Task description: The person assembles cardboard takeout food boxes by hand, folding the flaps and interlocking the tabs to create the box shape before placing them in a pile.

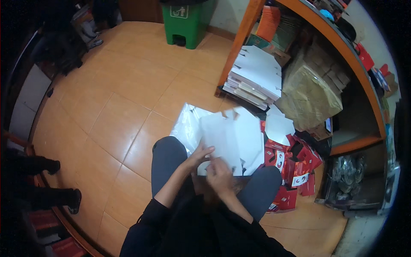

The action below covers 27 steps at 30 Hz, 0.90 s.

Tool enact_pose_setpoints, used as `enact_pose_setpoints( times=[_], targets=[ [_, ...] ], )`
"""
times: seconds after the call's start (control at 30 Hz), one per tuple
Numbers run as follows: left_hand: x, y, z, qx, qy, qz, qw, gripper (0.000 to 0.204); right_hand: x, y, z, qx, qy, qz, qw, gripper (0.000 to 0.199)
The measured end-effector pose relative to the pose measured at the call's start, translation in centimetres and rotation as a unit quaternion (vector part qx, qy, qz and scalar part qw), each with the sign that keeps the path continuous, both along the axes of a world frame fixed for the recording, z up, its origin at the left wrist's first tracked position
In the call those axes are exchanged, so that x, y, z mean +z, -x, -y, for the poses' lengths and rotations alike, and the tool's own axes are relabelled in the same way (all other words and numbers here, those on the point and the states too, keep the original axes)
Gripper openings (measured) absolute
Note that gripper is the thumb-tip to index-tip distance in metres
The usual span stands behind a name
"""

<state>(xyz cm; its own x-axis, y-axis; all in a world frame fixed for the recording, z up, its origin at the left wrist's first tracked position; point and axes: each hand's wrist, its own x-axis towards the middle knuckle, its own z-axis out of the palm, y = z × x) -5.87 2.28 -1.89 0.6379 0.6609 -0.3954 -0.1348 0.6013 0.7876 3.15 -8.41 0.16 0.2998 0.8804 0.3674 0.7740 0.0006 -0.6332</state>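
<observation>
Between my knees, both hands are at a thin white sheet [220,139], which is smeared by motion and tilted over other white pieces. My left hand [199,155] grips its left edge, thumb on top. At the near edge, my right hand [220,173] is closed, its fingers pinched on the sheet and slightly blurred. Just right of it and partly under it lie flat white cardboard blanks [250,139] with notched edges. A clear plastic-wrapped white pack [185,125] lies on the floor by my left knee.
Red printed boxes [287,197] are heaped by my right knee, with a loose white piece [279,129] on top. A stack of white blanks [257,70] stands by an orange-framed shelf [234,45]. Beyond are a brown wrapped bundle [314,96] and a green bin [184,25]. Dark-clothed legs [53,199] show at left.
</observation>
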Motion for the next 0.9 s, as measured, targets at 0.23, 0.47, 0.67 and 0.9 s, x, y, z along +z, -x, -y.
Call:
enact_pose_setpoints(
  times=[0.23, 0.47, 0.67, 0.9],
  targets=[
    [6.5, 0.3, 0.6, -0.051, -0.193, -0.047, 0.979, 0.054, 10.9, -5.6, -3.0, -0.048, -0.098, 0.157, 0.982, 0.040],
    [9.7, -1.6, 0.6, 0.125, -0.222, 0.031, 0.966, 0.052, 10.7, -7.7, -1.5, 0.057, -0.149, 0.189, 0.969, 0.034],
    [11.4, -2.5, 0.9, 0.097, -0.500, -0.033, 0.860, 0.047, 12.3, -5.9, -2.6, -0.035, -0.261, 0.000, 0.965, 0.032],
    [11.6, -3.6, 4.4, 0.290, -0.691, -0.194, 0.633, 0.042, 13.7, -7.0, -2.2, -0.153, -0.301, 0.108, 0.935, 0.030]
  ],
)
